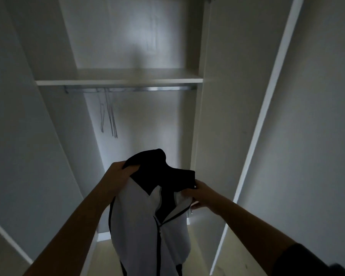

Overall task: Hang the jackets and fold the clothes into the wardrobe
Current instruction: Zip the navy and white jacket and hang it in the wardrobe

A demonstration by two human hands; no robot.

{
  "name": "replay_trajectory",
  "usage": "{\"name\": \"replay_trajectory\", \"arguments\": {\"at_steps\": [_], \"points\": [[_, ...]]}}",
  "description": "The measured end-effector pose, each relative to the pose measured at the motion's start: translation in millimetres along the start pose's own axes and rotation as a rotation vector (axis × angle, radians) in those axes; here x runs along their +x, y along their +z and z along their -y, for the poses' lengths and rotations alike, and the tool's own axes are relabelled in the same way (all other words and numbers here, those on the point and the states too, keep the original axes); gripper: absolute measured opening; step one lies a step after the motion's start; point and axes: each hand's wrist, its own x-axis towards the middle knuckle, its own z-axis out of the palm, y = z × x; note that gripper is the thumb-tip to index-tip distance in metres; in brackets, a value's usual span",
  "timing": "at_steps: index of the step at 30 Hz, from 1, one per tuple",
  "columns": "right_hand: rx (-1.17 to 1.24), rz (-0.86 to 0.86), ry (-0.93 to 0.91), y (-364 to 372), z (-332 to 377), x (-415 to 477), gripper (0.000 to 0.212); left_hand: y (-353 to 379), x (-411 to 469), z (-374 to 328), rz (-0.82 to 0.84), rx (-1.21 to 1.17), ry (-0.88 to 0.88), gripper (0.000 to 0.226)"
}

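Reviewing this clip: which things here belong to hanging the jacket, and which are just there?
Part of the job: jacket, held near the collar by the left hand and right hand; hangers; rail.
Just there: shelf above the rail; open door on the right; floor.

jacket [147,212] before wardrobe [211,116], hangers [110,116] on rail [147,89] under shelf [120,82]
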Motion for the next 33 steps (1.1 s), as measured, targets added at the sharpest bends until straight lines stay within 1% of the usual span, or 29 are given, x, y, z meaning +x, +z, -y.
{"name": "replay_trajectory", "arguments": {"at_steps": [3,5,8,12,14,17,18,20,21,23,25,27,30,33], "points": [[-0.012,0.005,0.031,27,26,62,0.031,-40,47,6,-0.016,0.008,-0.021,0.007],[-0.023,0.017,0.059,44,41,100,0.035,-63,75,9,-0.005,0.025,-0.025,0.015],[-0.023,0.031,0.091,64,68,158,0.045,-95,116,11,-0.021,0.064,-0.037,0.026],[-0.030,0.010,0.102,80,112,232,0.057,-128,173,16,-0.063,0.092,-0.024,0.024],[-0.040,-0.015,0.081,86,136,271,0.059,-142,203,18,-0.084,0.112,-0.023,0.024],[-0.094,-0.040,0.008,93,172,333,0.052,-162,251,22,-0.127,0.108,-0.031,0.011],[-0.095,-0.029,-0.024,95,183,353,0.045,-168,267,25,-0.150,0.112,-0.034,0.010],[-0.076,0.002,-0.085,99,201,394,0.018,-180,297,32,-0.185,0.129,-0.051,0.013],[-0.080,0.002,-0.104,103,210,416,0.010,-186,311,37,-0.195,0.134,-0.066,0.013],[-0.113,-0.010,-0.113,108,225,460,0.012,-198,338,46,-0.204,0.132,-0.118,0.014],[-0.112,0.014,-0.096,115,241,503,0.027,-211,362,53,-0.195,0.131,-0.172,0.017],[-0.127,0.053,-0.074,127,256,542,0.035,-222,382,58,-0.182,0.136,-0.206,0.016],[-0.158,0.059,-0.053,145,271,585,0.036,-235,403,65,-0.182,0.114,-0.244,0.012],[-0.077,0.096,-0.016,160,278,613,0.034,-249,414,73,-0.168,0.114,-0.265,0.012]]}}
